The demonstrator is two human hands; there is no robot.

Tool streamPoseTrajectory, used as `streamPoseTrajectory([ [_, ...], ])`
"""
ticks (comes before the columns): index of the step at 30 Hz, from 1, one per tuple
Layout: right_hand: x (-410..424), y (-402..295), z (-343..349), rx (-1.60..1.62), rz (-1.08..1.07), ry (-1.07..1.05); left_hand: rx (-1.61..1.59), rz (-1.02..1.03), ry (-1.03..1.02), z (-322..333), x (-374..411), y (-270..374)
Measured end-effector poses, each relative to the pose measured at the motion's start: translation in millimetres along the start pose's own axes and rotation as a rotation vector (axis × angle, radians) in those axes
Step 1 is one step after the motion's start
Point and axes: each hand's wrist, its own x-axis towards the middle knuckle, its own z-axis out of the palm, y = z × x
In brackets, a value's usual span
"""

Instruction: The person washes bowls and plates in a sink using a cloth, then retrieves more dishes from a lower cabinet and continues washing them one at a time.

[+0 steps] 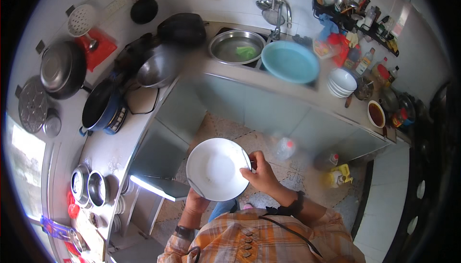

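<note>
A white plate (218, 165) is held in front of my body, its inner face turned up toward the camera. My right hand (261, 173) pinches its right rim, thumb on top and fingers behind. At the lower left edge, my left hand (197, 202) supports the plate; its fingers are mostly hidden underneath. Below my left hand, an open cabinet (135, 210) shows stacks of dishes (119, 205) on its shelves.
The open cabinet door (158, 187) juts out at my left. Ahead, a steel basin (237, 47) and a light-blue basin (290, 62) hold water at the sink. Stacked white bowls (342, 83) stand right of them. A plastic bottle (285, 148) and a yellow jug (338, 176) stand on the floor.
</note>
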Motion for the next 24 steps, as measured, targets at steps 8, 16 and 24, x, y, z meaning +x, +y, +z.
streamPoseTrajectory([
  [8,127,59,-58,0.033,0.288,0.026,0.094,-0.102,-0.125,33,177,15],
  [16,309,91,-99,0.323,0.371,0.096,0.226,-0.099,-0.155,76,378,77],
  [24,457,116,-108,0.963,0.734,-0.043,0.693,-0.244,0.015,103,530,154],
])
